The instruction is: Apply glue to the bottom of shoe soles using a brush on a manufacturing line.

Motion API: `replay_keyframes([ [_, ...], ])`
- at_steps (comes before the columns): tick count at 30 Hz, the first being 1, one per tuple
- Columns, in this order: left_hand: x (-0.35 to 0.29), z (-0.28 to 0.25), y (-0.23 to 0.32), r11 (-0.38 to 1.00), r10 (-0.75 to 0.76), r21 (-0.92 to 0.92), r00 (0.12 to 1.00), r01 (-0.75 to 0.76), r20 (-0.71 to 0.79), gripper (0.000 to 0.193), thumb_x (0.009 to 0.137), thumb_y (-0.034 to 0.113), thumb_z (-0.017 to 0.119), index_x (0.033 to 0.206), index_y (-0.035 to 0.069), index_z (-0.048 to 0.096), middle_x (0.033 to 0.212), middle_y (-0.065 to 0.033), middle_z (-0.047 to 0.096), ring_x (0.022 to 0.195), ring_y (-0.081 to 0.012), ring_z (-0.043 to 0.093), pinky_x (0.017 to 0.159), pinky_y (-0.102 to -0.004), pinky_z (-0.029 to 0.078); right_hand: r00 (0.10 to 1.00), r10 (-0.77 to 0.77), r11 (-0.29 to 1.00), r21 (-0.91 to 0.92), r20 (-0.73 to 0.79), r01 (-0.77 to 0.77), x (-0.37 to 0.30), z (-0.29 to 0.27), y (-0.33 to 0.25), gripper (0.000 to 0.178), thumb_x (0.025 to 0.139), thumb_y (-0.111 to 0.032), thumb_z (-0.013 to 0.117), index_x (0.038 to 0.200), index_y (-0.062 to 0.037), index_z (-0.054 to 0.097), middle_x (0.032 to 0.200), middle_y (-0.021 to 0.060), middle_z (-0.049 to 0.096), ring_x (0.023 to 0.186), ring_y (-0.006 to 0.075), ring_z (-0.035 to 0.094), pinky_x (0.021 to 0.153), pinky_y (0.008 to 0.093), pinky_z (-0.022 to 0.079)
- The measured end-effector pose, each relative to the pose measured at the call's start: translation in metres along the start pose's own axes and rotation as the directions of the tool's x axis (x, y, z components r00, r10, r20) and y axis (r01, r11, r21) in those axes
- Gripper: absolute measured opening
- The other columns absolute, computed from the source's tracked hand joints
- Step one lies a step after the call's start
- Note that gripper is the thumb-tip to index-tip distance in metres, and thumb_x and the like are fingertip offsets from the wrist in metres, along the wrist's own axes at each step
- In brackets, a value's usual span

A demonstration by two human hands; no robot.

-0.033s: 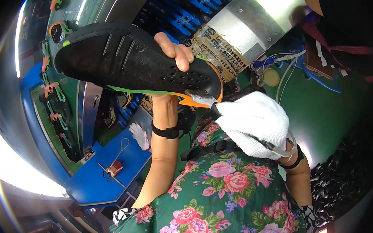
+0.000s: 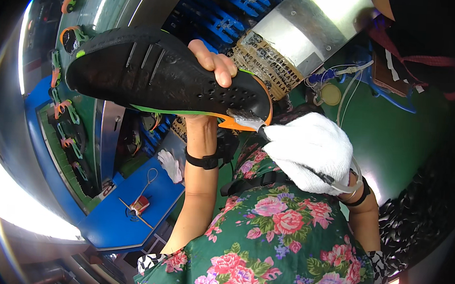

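My bare left hand (image 2: 212, 63) is wrapped around a black shoe sole (image 2: 164, 75), with fingertips curled over its far edge. The sole's underside faces me, showing slots toward the left end and a patch of small holes toward the right. Green and orange trim runs along its rim. My right hand (image 2: 308, 149), in a white knitted glove, is closed on a thin tool (image 2: 262, 131) with a dark shaft and a pale, flat tip. That tip touches the sole's near edge at the right end. The glove hides my right fingers and most of the tool.
On the left, a green conveyor (image 2: 89, 149) carries several orange and green shoe parts. A blue table (image 2: 118, 224) below holds a white glove (image 2: 170, 165) and a small red object. Blue racks (image 2: 229, 25) and a metal panel (image 2: 297, 31) stand beyond the sole. A cable runs by my right wrist.
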State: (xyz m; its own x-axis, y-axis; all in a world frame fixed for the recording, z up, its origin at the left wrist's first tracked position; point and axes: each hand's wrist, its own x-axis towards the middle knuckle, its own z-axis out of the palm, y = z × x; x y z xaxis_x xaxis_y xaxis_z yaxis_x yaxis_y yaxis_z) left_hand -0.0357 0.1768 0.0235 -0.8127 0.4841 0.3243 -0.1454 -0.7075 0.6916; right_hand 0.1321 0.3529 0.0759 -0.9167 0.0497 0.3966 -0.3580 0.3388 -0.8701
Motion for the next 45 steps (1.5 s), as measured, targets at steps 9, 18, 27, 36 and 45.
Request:
replay_keyframes([
  [9, -0.004, -0.005, 0.001, 0.999, -0.04, 0.026, 0.999, 0.04, 0.002, 0.041, 0.096, 0.036, 0.064, 0.098, -0.005, 0.061, 0.087, -0.0121, 0.06, 0.073, -0.0261, 0.067, 0.07, -0.0393, 0.048, 0.995, -0.095, 0.995, -0.007, 0.004, 0.096, -0.013, 0.002, -0.001, 0.029, 0.074, -0.003, 0.081, 0.101, -0.011, 0.077, 0.102, 0.0083, 0.075, 0.079, 0.0245, 0.069, 0.066, 0.0337, 0.056],
  [18, 0.001, 0.006, -0.001, 0.986, -0.134, 0.107, 0.991, 0.131, 0.022, 0.059, 0.096, 0.053, 0.056, 0.096, -0.006, 0.06, 0.085, -0.0141, 0.06, 0.073, -0.0291, 0.067, 0.075, -0.0418, 0.05, 0.981, -0.152, 0.988, 0.031, 0.119, 0.149, -0.017, -0.002, -0.002, 0.031, 0.075, -0.007, 0.077, 0.106, -0.0103, 0.076, 0.11, 0.0111, 0.074, 0.084, 0.0277, 0.07, 0.071, 0.0374, 0.058],
  [27, 0.004, 0.018, -0.005, 0.995, -0.094, 0.014, 0.995, 0.095, -0.026, 0.061, 0.095, 0.054, 0.056, 0.097, -0.006, 0.062, 0.087, -0.0141, 0.061, 0.075, -0.0312, 0.068, 0.072, -0.042, 0.05, 0.986, -0.135, 0.989, -0.05, 0.099, 0.141, -0.021, -0.01, 0.004, 0.032, 0.074, -0.007, 0.078, 0.107, -0.0097, 0.076, 0.112, 0.0112, 0.074, 0.086, 0.0269, 0.07, 0.073, 0.0363, 0.058],
  [36, 0.008, 0.015, -0.006, 0.991, -0.131, 0.005, 0.991, 0.131, -0.023, 0.064, 0.092, 0.061, 0.058, 0.097, -0.003, 0.061, 0.087, -0.0139, 0.062, 0.076, -0.0322, 0.069, 0.072, -0.0423, 0.051, 0.991, -0.132, 0.991, 0.006, 0.03, 0.132, -0.017, -0.007, 0.003, 0.03, 0.075, -0.009, 0.081, 0.105, -0.0112, 0.076, 0.108, 0.0097, 0.074, 0.085, 0.0263, 0.07, 0.071, 0.0356, 0.057],
  [45, 0.016, 0.014, -0.008, 0.988, -0.156, 0.02, 0.988, 0.156, -0.006, 0.067, 0.091, 0.065, 0.058, 0.096, -0.001, 0.061, 0.084, -0.0144, 0.063, 0.077, -0.0318, 0.069, 0.073, -0.0431, 0.051, 0.999, -0.051, 0.998, 0.035, 0.01, 0.051, -0.01, -0.004, 0.004, 0.028, 0.073, -0.003, 0.082, 0.099, -0.0105, 0.076, 0.1, 0.008, 0.075, 0.076, 0.0248, 0.069, 0.066, 0.0348, 0.056],
])
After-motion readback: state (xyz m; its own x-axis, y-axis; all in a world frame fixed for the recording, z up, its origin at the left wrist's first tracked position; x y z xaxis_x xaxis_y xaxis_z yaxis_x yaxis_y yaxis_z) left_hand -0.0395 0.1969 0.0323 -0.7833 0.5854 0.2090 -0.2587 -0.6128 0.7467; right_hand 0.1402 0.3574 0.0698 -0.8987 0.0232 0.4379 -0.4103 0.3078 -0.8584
